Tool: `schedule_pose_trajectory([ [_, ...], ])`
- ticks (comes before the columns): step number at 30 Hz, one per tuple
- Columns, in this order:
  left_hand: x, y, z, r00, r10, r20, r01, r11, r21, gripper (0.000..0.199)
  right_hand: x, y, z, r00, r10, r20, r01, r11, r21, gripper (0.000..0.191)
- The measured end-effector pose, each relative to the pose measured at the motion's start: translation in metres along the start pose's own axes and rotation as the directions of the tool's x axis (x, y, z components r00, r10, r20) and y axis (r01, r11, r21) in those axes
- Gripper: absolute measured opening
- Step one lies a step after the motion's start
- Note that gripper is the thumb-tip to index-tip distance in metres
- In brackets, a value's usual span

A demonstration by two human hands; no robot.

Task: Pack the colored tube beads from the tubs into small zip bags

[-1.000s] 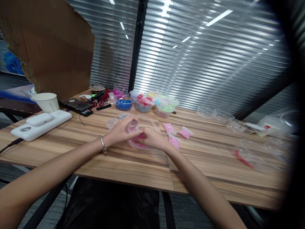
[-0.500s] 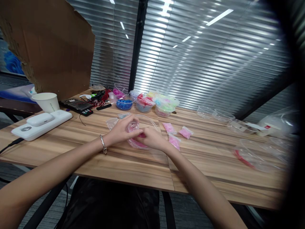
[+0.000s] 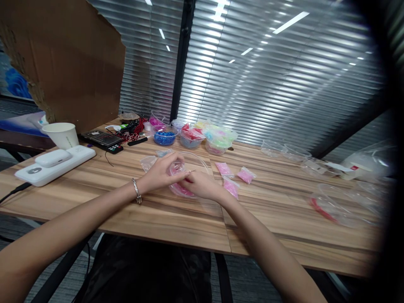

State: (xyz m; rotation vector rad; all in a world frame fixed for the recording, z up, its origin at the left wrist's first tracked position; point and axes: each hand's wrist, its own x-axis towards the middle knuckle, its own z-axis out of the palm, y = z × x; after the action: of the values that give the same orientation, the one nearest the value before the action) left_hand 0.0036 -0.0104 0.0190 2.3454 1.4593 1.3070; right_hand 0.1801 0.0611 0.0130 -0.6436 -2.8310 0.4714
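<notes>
Curled around a small clear plastic cup (image 3: 176, 168) with pink contents, my left hand (image 3: 161, 170) tilts it over a larger clear plastic bowl (image 3: 192, 196). Pink material shows in the bowl beneath my hands. My right hand (image 3: 203, 184) is closed with its fingertips by the cup's near side; what they pinch, if anything, is hidden. Just right of the bowl lie three small bags of pink material (image 3: 224, 169). Beyond my left hand are a crumpled clear bag (image 3: 147, 163) and a bluish bag (image 3: 164, 152).
At the back stand a bowl of blue pieces (image 3: 164, 136), a tub with red packets (image 3: 191, 136) and a tub of pastel bags (image 3: 219, 141). Clear containers (image 3: 334, 202) line the right side. A paper cup (image 3: 62, 134) and white power strip (image 3: 57, 164) sit left.
My right fingers have shifted slightly beside the small cup. My left hand stays nearly in place around it; the surrounding items have not moved.
</notes>
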Motion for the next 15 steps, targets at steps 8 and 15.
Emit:
schedule_pose_trajectory([
  [8, -0.0001, 0.0009, -0.0002, 1.000, 0.011, 0.017, -0.011, 1.000, 0.004, 0.031, -0.0020, -0.0058, -0.0022, 1.000, -0.017, 0.019, 0.017, 1.000, -0.002, 0.031],
  [15, -0.0003, 0.0022, 0.0010, 0.999, 0.011, 0.033, -0.011, 1.000, -0.007, 0.029, -0.0018, -0.0078, -0.0044, 1.000, -0.020, 0.018, 0.019, 0.999, 0.048, 0.025],
])
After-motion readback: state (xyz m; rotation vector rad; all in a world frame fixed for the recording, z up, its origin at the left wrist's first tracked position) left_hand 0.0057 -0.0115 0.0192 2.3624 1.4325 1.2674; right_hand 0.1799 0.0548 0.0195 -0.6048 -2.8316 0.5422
